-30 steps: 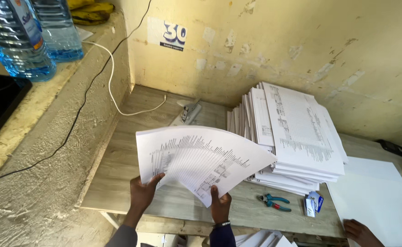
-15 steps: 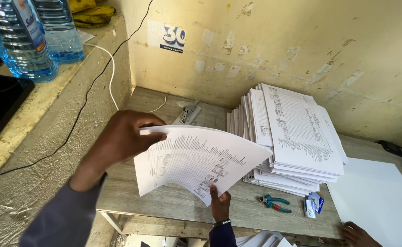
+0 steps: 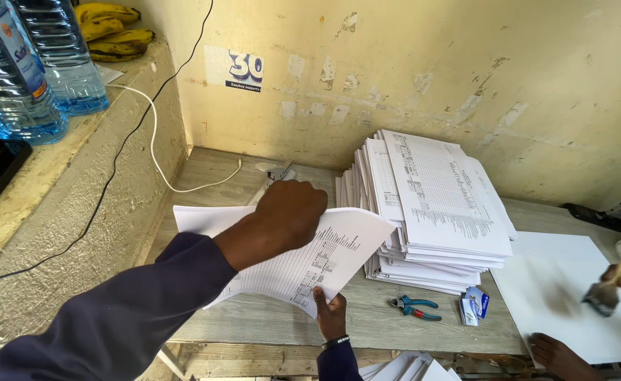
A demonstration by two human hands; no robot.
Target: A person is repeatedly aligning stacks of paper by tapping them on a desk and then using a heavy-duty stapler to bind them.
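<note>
I hold a bundle of printed sheets over the wooden table. My right hand, with a dark band at the wrist, pinches the bundle's near edge from below. Reaching in from the lower left in a dark blue sleeve, my left hand lies on top of the bundle near its far edge, fingers curled over the paper. Just to the right stands a tall, fanned stack of printed pages, apart from both hands.
Blue-handled pliers and a small blue-and-white packet lie by the stack. At the right another person's hands work a brush on a large white sheet. Water bottles, bananas and cables occupy the left ledge.
My left hand left the bundle's lower left corner, rose and came down on top near the far edge. The fanned sheets have flattened. My right hand kept its grip.
</note>
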